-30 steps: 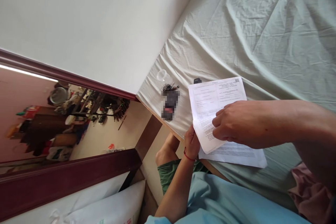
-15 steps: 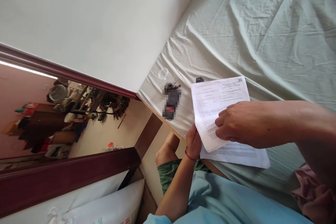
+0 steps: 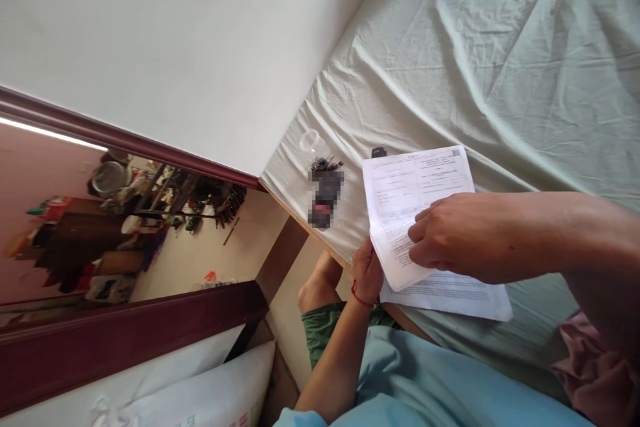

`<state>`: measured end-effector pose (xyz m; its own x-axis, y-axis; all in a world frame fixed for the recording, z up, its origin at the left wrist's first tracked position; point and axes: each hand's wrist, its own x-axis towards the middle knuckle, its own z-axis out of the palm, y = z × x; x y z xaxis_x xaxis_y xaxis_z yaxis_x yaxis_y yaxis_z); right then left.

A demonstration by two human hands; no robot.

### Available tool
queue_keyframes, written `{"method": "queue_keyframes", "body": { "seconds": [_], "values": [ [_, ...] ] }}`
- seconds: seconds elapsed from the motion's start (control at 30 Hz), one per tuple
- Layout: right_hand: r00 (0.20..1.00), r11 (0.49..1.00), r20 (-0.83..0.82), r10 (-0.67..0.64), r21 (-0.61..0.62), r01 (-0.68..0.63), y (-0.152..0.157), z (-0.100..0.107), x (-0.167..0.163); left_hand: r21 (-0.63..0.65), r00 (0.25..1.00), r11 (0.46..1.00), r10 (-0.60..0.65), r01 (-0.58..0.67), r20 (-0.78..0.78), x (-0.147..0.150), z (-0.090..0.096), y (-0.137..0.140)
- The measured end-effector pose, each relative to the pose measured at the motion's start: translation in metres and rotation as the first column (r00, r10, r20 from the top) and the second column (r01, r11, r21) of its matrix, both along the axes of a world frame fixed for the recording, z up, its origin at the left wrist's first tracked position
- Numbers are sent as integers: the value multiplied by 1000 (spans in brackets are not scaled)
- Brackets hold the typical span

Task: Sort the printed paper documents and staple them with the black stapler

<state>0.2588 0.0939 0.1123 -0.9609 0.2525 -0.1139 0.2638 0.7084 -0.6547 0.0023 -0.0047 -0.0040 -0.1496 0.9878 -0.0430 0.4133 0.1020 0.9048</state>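
Observation:
Printed papers (image 3: 413,180) lie at the edge of the cloth-covered bed, one part folded over and a lower sheet (image 3: 470,297) showing beneath. My left hand (image 3: 367,270), with a red string at the wrist, is closed on their left edge; some of its fingers are hidden under the paper. From the right, my right hand (image 3: 450,237) reaches across with curled fingers against the folded part. Its fingertips are partly hidden, but they appear closed on the paper. A small black object (image 3: 379,152) shows just behind the top edge of the sheets.
Left of the papers are a clear plastic cup (image 3: 311,141), keys (image 3: 325,165) and a blurred-out dark object (image 3: 325,200). A pink cloth (image 3: 590,367) lies at lower right. White wall (image 3: 175,47) borders the bed (image 3: 500,80). White sacks (image 3: 215,387) stand lower left.
Almost nothing differs. The whole view has shifted very slightly, while both hands keep their places on the papers.

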Motion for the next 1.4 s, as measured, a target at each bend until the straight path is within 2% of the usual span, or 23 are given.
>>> {"method": "queue_keyframes", "body": {
  "seconds": [0.53, 0.73, 0.87, 1.07, 1.2, 1.4],
  "values": [
    [1000, 1000, 2, -8, 19, 8, -1, 4, -2, 29, 999, 1000, 10, -9, -38, 2, 1, 1],
    [1000, 1000, -2, -9, -3, 9, -1, 0, -1, 36, 1000, 999, -27, 28, -15, 2, 3, 2],
    [1000, 1000, 0, -17, 2, 17, -1, 6, -2, 36, 999, 999, -23, 25, -47, 1, 3, 1],
    [995, 994, -45, -93, 62, 95, 5, 21, 1, 34, 998, 999, -19, 21, -60, -4, -6, -1],
    [987, 989, -110, -119, 77, 128, 7, 20, 6, 40, 998, 999, 15, -13, -53, -8, -16, -3],
    [983, 977, -99, -152, 138, 165, 8, 14, 7, 26, 999, 1000, -14, 15, -35, -10, -21, -5]
  ]
}}
